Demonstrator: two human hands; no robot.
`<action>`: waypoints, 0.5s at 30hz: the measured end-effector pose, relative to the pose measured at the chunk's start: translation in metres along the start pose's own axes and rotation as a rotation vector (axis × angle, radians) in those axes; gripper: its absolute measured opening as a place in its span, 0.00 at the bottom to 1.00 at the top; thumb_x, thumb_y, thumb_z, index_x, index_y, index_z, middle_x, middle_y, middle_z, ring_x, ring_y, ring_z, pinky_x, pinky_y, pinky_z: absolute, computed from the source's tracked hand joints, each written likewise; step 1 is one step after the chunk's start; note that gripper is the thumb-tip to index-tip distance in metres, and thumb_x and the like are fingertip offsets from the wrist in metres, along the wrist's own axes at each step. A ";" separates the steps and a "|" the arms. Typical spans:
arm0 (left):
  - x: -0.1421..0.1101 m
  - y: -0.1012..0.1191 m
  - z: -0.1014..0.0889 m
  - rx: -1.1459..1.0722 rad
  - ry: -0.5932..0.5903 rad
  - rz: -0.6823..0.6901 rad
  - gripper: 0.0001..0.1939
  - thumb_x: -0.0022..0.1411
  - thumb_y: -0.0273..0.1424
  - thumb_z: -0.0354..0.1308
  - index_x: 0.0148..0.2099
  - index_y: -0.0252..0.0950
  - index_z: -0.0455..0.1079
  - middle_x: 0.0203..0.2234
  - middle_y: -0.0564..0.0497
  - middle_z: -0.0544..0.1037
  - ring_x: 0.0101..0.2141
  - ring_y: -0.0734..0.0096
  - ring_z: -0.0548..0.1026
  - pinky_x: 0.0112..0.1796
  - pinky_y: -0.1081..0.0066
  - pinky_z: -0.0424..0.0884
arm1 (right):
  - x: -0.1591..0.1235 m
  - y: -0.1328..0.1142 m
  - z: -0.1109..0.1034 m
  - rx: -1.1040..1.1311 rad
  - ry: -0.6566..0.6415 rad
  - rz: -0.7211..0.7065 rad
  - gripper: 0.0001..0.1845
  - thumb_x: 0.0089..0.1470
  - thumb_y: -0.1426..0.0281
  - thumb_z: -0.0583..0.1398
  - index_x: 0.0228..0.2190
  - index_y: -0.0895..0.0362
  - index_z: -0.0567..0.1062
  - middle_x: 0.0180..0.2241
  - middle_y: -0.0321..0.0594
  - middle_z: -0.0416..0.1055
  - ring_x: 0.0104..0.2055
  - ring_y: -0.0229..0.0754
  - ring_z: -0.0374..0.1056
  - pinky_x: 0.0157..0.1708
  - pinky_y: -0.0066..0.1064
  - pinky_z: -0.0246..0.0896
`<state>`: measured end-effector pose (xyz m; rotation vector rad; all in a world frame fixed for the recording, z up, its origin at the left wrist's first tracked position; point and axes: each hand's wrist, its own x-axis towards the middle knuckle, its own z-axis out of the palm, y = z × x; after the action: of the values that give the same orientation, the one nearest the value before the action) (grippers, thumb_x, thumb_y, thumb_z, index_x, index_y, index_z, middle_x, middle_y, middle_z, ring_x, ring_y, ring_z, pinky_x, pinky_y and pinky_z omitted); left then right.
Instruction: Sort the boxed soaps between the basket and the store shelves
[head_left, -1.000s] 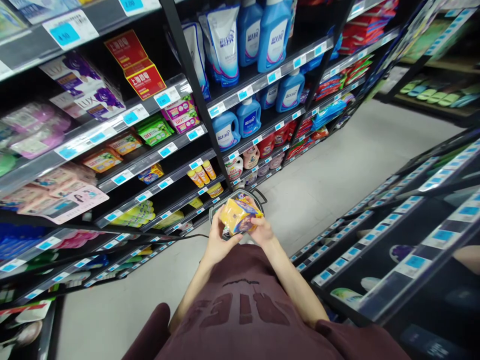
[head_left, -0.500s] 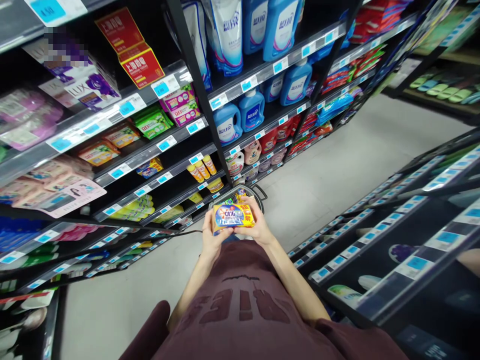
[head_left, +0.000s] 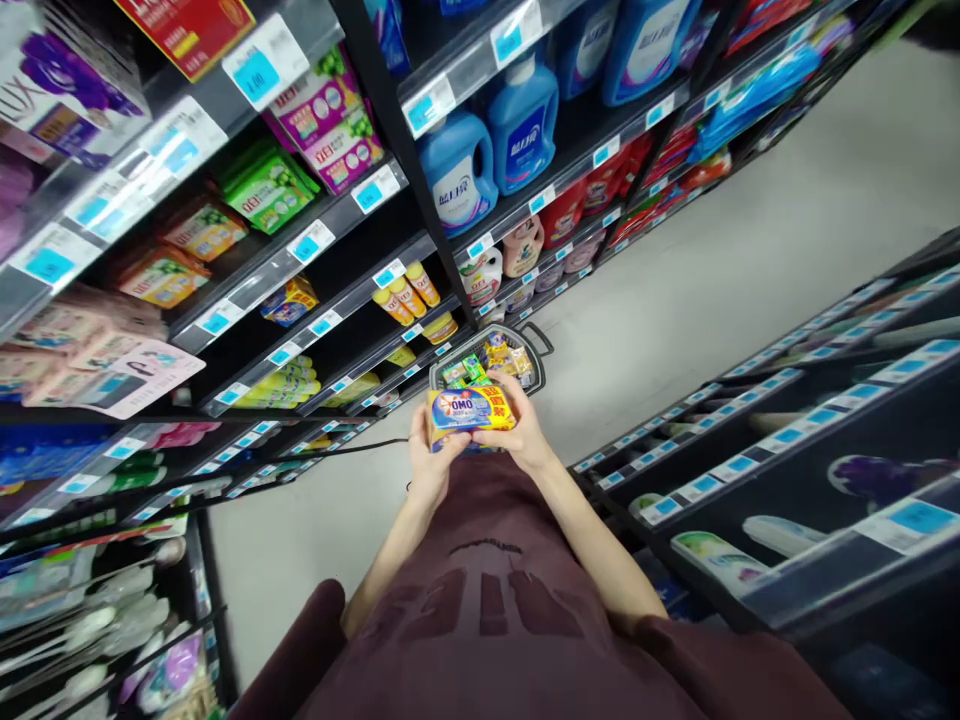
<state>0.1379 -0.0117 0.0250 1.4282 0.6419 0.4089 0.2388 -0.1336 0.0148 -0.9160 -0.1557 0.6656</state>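
Note:
Both hands hold a yellow and blue OMO soap pack (head_left: 472, 408) in front of my body, its printed face turned up. My left hand (head_left: 431, 460) is closed around the pack's left end, thumb along the near edge. On the right end, my right hand (head_left: 523, 432) grips with its thumb at the front and fingers over the far side. Just beyond the pack, a dark shopping basket (head_left: 541, 375) on the floor holds green packs (head_left: 466, 371) and yellow packets (head_left: 507, 353). The pack and my hands cover the basket's near part.
Shelves on the left carry soap packs (head_left: 270, 190), a similar blue and yellow pack (head_left: 290, 300) and yellow bottles (head_left: 407, 298). Blue detergent jugs (head_left: 523, 130) stand ahead. Another shelf rack (head_left: 720, 480) runs along the right. Grey floor (head_left: 637, 300) lies between.
The view has shifted, bringing the shelves closer and showing more of the basket. The pack stays in both hands, its printed face now tilted a little differently.

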 end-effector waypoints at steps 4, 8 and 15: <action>-0.005 -0.013 -0.011 -0.015 -0.025 -0.191 0.36 0.55 0.47 0.70 0.61 0.42 0.62 0.53 0.44 0.77 0.49 0.61 0.79 0.52 0.59 0.75 | 0.004 0.014 -0.003 -0.092 0.036 0.054 0.44 0.33 0.70 0.79 0.53 0.49 0.72 0.47 0.39 0.74 0.49 0.51 0.72 0.56 0.43 0.67; -0.006 -0.031 -0.023 -0.077 -0.019 -0.410 0.39 0.51 0.42 0.73 0.61 0.43 0.61 0.54 0.44 0.76 0.51 0.60 0.78 0.55 0.56 0.72 | 0.004 0.043 -0.015 -0.110 0.097 0.151 0.44 0.35 0.70 0.78 0.54 0.48 0.71 0.45 0.40 0.76 0.46 0.52 0.73 0.49 0.42 0.70; 0.023 -0.098 -0.023 -0.239 0.028 -0.766 0.39 0.40 0.32 0.79 0.53 0.40 0.67 0.49 0.46 0.79 0.50 0.53 0.79 0.55 0.54 0.73 | -0.008 0.122 -0.062 -0.325 0.374 0.369 0.36 0.43 0.59 0.74 0.53 0.47 0.73 0.51 0.43 0.74 0.49 0.53 0.73 0.47 0.40 0.72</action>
<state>0.1301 0.0086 -0.0761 0.8621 1.0627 -0.1017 0.2004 -0.1283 -0.1170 -1.3847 0.2524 0.8085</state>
